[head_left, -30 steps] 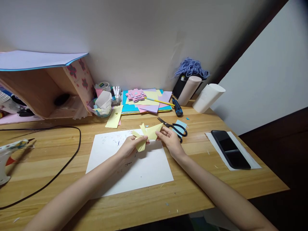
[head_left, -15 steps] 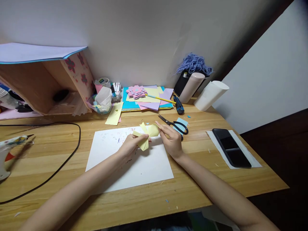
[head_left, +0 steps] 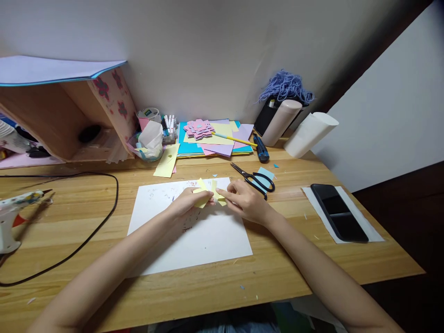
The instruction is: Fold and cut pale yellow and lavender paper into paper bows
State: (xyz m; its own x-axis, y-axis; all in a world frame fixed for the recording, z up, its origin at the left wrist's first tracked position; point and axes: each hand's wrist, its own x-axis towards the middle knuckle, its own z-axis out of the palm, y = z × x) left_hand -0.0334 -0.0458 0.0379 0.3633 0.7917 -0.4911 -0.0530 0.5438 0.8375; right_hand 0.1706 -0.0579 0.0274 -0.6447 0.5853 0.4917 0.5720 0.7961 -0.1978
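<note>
A pale yellow paper piece with several petal-like flaps (head_left: 202,198) is pinched between the thumb and fingers of my left hand (head_left: 190,200). It is held above a large white sheet (head_left: 208,245) that bears small coloured marks. My right hand (head_left: 244,200) is at the right side of the yellow paper, its index finger stretched against a flap and its other fingers curled. Whether the right thumb grips the flap is hidden. Black-handled scissors (head_left: 250,177) lie just behind my right hand, partly over a light blue paper scrap (head_left: 265,175).
At the left are a glue gun (head_left: 14,208), its black cable (head_left: 117,199) and an open box (head_left: 114,106). Coloured papers (head_left: 187,149) with a pink paper flower (head_left: 199,129) lie behind. Right stand a blue cutter (head_left: 261,149), white roll (head_left: 310,135) and a phone (head_left: 338,212).
The yellow paper has turned and sits lower between my hands. My right fingertips have moved from its upper right edge down onto a flap. The view has shifted slightly.
</note>
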